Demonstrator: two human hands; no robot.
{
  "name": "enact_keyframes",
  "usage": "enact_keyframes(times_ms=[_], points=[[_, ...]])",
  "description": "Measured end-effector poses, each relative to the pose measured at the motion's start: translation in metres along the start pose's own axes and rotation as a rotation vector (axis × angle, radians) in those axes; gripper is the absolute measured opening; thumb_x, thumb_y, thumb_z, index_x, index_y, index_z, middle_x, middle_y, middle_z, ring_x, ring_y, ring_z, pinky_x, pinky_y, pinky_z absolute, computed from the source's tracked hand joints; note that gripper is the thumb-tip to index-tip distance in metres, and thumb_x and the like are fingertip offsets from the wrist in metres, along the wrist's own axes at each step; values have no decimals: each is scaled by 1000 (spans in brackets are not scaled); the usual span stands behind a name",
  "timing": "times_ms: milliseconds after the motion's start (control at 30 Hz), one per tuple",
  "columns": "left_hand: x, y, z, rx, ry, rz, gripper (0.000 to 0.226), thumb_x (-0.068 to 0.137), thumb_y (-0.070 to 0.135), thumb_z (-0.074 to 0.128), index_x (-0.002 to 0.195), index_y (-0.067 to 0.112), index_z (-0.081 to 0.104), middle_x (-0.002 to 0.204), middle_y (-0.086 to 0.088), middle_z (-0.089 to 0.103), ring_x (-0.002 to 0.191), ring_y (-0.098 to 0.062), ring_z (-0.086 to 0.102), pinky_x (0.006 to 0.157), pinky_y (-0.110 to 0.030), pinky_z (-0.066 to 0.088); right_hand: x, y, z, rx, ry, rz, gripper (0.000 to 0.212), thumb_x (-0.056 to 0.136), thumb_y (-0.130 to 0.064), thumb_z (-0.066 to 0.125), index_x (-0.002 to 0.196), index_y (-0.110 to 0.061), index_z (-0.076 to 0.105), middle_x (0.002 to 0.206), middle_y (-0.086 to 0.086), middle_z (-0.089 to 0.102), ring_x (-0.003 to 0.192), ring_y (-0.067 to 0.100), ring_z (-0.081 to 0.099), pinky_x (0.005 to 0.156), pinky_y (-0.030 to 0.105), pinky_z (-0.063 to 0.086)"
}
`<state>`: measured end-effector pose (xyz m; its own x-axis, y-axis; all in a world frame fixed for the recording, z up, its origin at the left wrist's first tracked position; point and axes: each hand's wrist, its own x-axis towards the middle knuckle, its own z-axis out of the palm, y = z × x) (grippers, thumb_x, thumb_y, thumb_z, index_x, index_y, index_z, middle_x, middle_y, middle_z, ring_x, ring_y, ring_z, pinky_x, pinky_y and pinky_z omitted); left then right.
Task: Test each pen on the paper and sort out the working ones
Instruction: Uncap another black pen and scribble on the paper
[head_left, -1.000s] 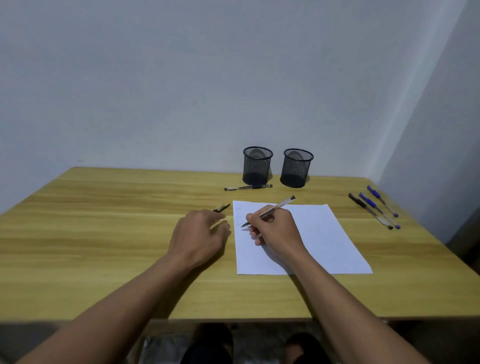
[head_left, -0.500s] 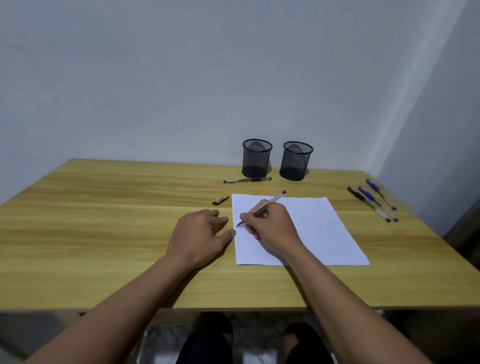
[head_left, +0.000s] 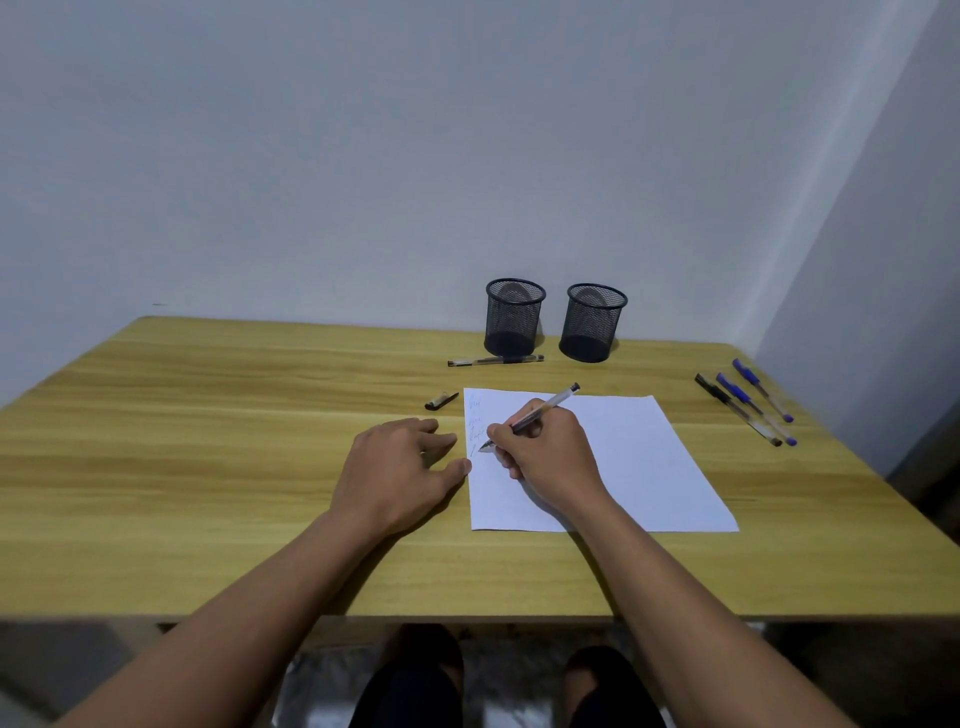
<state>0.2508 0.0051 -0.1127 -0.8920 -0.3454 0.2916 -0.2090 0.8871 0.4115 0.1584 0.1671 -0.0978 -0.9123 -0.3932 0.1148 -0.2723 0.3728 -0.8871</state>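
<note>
While right hand (head_left: 545, 452) grips clear-barrelled pen (head_left: 535, 415), tip on white paper sheet (head_left: 649, 467), left hand (head_left: 400, 467) lies flat, empty. Both mesh cups (head_left: 514, 317) look empty; three pens (head_left: 748, 408) wait on wooden desk (head_left: 208, 415), one near cups.

Right hand (head_left: 545, 457), pen (head_left: 530, 420) shifted down paper (head_left: 649, 467).

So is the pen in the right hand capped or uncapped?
Uncapped. The pen in the right hand shows a bare tip at the paper, and a loose cap lies on the table.
</note>
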Motion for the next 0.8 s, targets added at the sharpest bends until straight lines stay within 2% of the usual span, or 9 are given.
enact_keyframes(times_ms=[333,567,700,800], points=[[0,1,0,-7,8,-3,51,82,63,59,124,37,67,141,10,57,133,-11,48,109,-37,38,1,1,2,27,65,20,20,93,-23,69,75,-14,69,66,5,73,57,15,68,68,42,62],[1,2,0,-12,5,-11,51,81,64,59,124,37,67,141,11,57,132,-10,48,109,-39,39,4,2,-1,2,23,49,14,91,-16,69,78,-9,66,62,6,70,51,13,64,57,29,54],[0,1,1,-22,7,-21,52,80,64,59,123,37,68,140,11,57,131,-10,49,108,-39,39,6,-1,-2,223,56,125,15,92,-15,68,87,-2,68,68,12,70,56,18,60,50,29,50],[-1,1,1,-28,2,-32,52,79,64,60,122,37,69,139,12,58,130,-10,50,108,-38,40,6,-7,-6,339,15,173,14,94,-15,69,94,-1,68,70,12,67,56,16,53,44,27,41]])
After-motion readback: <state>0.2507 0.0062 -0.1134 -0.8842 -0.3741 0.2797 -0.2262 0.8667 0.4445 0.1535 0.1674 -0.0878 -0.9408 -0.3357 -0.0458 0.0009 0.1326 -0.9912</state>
